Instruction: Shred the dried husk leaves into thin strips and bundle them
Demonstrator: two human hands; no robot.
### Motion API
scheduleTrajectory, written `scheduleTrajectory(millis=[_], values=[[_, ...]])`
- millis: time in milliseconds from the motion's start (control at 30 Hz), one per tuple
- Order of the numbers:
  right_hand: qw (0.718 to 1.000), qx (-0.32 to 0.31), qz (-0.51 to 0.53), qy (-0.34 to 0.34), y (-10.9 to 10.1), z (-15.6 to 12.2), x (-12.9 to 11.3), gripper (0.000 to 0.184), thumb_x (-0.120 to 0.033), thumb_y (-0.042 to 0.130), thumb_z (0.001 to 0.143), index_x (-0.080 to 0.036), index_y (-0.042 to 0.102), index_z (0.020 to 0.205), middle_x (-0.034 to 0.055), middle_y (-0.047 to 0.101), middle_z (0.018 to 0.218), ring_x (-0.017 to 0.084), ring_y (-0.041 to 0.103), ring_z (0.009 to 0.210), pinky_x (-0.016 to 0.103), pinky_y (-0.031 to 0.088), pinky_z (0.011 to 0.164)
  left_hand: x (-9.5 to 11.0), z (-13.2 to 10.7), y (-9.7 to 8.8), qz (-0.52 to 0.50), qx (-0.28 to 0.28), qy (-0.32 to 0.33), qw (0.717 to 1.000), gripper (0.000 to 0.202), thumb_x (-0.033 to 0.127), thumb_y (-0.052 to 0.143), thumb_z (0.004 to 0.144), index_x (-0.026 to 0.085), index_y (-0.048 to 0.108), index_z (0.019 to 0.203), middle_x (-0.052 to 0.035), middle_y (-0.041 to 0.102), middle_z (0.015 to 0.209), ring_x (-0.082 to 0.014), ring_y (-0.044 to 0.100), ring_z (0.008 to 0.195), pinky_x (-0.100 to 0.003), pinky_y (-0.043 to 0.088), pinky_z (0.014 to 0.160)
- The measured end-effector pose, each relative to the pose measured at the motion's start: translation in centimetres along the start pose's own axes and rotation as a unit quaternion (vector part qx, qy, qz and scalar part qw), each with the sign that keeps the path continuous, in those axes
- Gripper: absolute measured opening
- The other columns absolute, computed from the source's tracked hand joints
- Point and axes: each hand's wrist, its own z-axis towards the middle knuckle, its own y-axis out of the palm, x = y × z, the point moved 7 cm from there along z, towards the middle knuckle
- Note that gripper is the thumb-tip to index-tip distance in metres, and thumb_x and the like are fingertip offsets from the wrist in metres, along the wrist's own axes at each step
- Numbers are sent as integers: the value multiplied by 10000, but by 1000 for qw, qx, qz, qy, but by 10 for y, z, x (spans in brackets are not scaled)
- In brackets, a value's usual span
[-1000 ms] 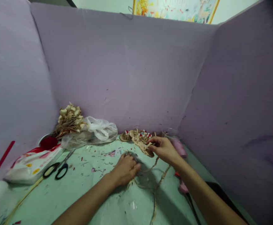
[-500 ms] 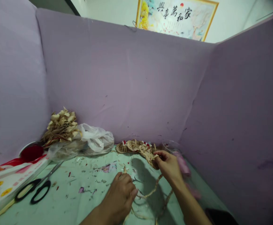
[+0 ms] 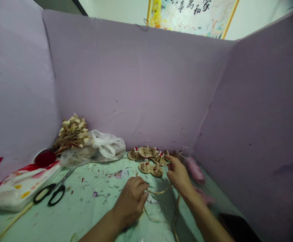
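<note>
My left hand (image 3: pixel 131 201) is closed over a thin straw cord (image 3: pixel 159 193) above the table. The cord curves to the right and passes below my right hand. My right hand (image 3: pixel 178 175) reaches out with its index finger stretched and the other fingers partly curled, beside a group of small woven straw sandals. The nearest straw sandal (image 3: pixel 150 168) lies flat, with tiny beads on it. Behind it are another straw sandal (image 3: pixel 147 152) and a beaded one (image 3: pixel 133 154). My right fingertip is close to the rightmost pieces; whether it touches them I cannot tell.
Black-handled scissors (image 3: pixel 54 193) lie at left beside a tissue pack (image 3: pixel 23 188) and a red round object (image 3: pixel 45 158). A dried straw bundle (image 3: pixel 73 134) and a plastic bag (image 3: pixel 107 144) stand behind. A pink roll (image 3: pixel 195 170) lies at right. Purple panels (image 3: pixel 136 84) enclose the table.
My right hand has let go of a woven straw sandal, which now lies on the table in front of the others. The view has shifted slightly. My left hand stays closed on the cord.
</note>
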Motion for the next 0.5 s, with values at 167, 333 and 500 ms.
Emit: scheduleTrajectory(millis=[167,333,500], values=[[993,-87,-74,-25,-37,-40,-24,386,-83,399,733,-135,666,1008,108,682,1009,213,616,961,314,445,851,-13,-3,-17,-10,110,-62,992,271,241,378,876,168,621,973,-93,630,986,-189,543,962,-356,419,881],[979,-108,-149,-93,-31,-82,-51,486,-41,414,720,-162,596,1154,89,566,1250,215,479,1177,358,319,1012,-28,-9,-32,-40,207,-156,965,288,273,367,857,168,635,855,-84,658,879,-203,574,880,-370,433,833],[938,-158,-293,-99,-3,-88,-59,535,-2,411,706,-115,547,1211,168,552,1250,286,362,1271,545,121,1048,-28,-34,-32,-146,235,-263,924,269,326,424,791,157,633,787,-73,664,788,-198,597,771,-335,455,736]])
